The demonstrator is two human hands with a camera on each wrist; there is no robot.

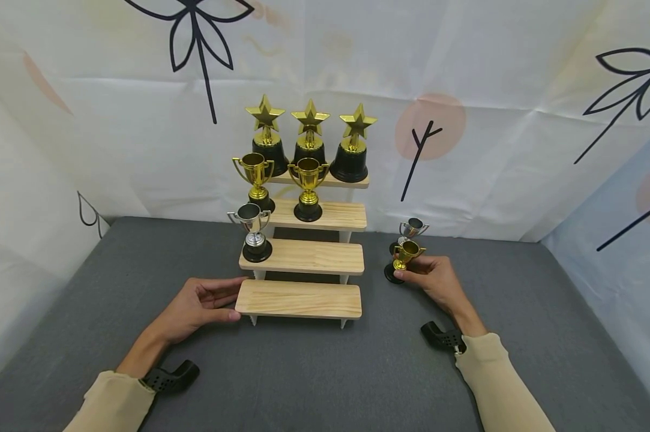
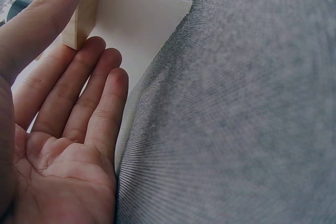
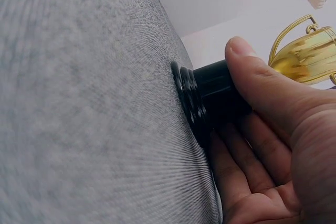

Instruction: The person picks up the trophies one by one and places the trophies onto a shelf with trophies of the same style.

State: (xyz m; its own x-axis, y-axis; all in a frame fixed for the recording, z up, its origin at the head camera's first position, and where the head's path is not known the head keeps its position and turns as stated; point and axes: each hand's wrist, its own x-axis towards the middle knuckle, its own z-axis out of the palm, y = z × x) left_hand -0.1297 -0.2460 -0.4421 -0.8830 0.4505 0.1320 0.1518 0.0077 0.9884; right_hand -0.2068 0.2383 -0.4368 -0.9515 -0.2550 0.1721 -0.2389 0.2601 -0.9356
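On the right, my right hand (image 1: 435, 279) pinches a small gold trophy cup (image 1: 407, 252) low down, thumb on the near side. Its black base (image 3: 218, 88) meets the grey cloth in the right wrist view. Just behind that cup is a silver trophy cup (image 1: 413, 227), partly hidden. My left hand (image 1: 197, 309) is at the left end of the bottom shelf (image 1: 297, 300) of a wooden tiered stand. In the left wrist view its extended fingers (image 2: 100, 98) lie along the shelf's end, with the thumb apart from them.
Three gold star trophies (image 1: 310, 123) line the stand's top tier. Below them are two gold cups (image 1: 308, 177), and a silver cup (image 1: 254, 225) is at the left of the third tier. Grey cloth (image 1: 314, 378) covers the table; a patterned white curtain (image 1: 492, 120) hangs behind.
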